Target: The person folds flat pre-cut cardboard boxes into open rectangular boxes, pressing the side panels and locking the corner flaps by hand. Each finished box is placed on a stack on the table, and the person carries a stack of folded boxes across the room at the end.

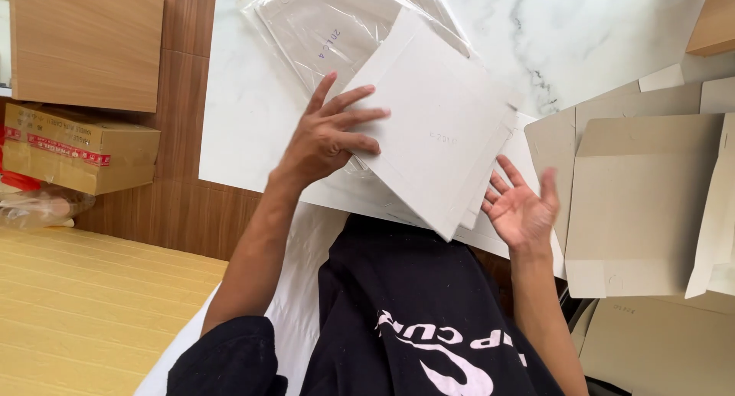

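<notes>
My left hand (331, 133) rests palm down on the left edge of a stack of flat white cardboard sheets (440, 128), fingers spread over the top sheet. The stack lies tilted on the white marble table (582, 29), one corner hanging over the near edge. My right hand (523, 205) is open, palm up, just beside the stack's lower right edge and holds nothing. Behind the stack lies a clear plastic bag (329, 25) with more flat sheets inside.
Unfolded grey-brown box blanks (647, 197) cover the table's right side and overhang its edge. A taped brown carton (76, 147) sits at the left under a wooden cabinet (84, 44). Yellow plank flooring (84, 312) lies below left.
</notes>
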